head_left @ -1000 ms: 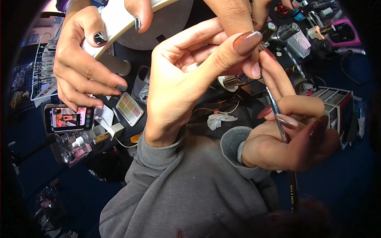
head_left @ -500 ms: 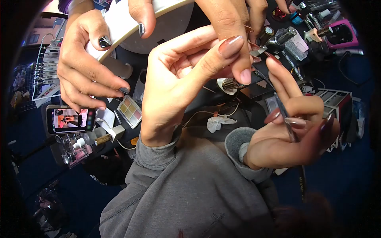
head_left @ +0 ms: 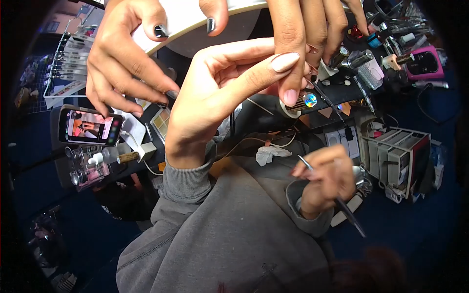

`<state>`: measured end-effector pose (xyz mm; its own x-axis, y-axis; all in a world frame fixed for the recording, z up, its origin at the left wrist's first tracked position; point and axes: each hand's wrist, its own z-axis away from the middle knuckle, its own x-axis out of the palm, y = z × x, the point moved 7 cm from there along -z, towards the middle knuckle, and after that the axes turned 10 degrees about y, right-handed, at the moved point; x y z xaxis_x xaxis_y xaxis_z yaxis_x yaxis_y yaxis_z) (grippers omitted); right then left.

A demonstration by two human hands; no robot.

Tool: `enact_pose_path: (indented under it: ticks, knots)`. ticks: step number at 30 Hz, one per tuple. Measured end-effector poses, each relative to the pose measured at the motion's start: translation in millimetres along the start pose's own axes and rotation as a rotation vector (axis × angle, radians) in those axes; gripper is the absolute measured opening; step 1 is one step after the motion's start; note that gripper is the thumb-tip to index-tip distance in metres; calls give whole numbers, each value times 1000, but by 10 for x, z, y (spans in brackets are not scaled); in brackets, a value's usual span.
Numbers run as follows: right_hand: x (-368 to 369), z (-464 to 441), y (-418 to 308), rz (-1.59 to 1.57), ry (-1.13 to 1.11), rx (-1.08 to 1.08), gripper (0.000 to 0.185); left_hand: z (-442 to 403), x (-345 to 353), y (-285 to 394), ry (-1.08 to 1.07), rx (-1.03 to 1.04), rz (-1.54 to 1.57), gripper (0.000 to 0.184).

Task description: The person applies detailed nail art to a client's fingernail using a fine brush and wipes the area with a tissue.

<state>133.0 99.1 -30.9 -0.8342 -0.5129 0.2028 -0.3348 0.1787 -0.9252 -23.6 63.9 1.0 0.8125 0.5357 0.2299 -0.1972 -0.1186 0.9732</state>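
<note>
My left hand (head_left: pixel 215 93) is closed round a finger (head_left: pixel 288 34) of another person's hand, with my thumb laid across it. That finger points down and its nail is pale pink. Lower right, my right hand (head_left: pixel 328 178) is blurred and pinches a thin dark brush (head_left: pixel 351 217). The brush slants, its tip at the upper left and its handle toward the lower right, apart from the other person's fingers. The other person's second hand (head_left: pixel 127 58), with dark nails, rests at the white curved lamp (head_left: pixel 195 24).
A phone (head_left: pixel 90 126) lies at the left beside a colour palette (head_left: pixel 161 124) and small bottles. A crumpled tissue (head_left: pixel 273 155) is in the middle. At the right are a pink device (head_left: pixel 424 63), polish bottles (head_left: pixel 360 58) and a drawer rack (head_left: pixel 393 158).
My right hand has moved down and left with the brush, away from the held finger. The view has shifted, and the lamp and the other person's hands appear farther right.
</note>
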Motion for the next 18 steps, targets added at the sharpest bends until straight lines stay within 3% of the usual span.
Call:
enact_pose_path:
  ticks: [2,4,9,12,13,18]
  knots:
    - [92,71,168,51,8,16,7,-1,-27,-20,16,8,1,31]
    - [217,140,299,-24,-89,174,11,1,-34,-14,6,56,-11,31]
    - [302,188,421,111,-223,154,14,3,-37,-30,54,40,51,26]
    - [284,199,425,118,-191,163,14,9,-23,36,32,34,26,24]
    - [273,202,448,161,-275,134,14,3,-13,11,28,41,74,23]
    - [375,261,395,155,-230,235,14,7,38,6,-45,-10,314,25]
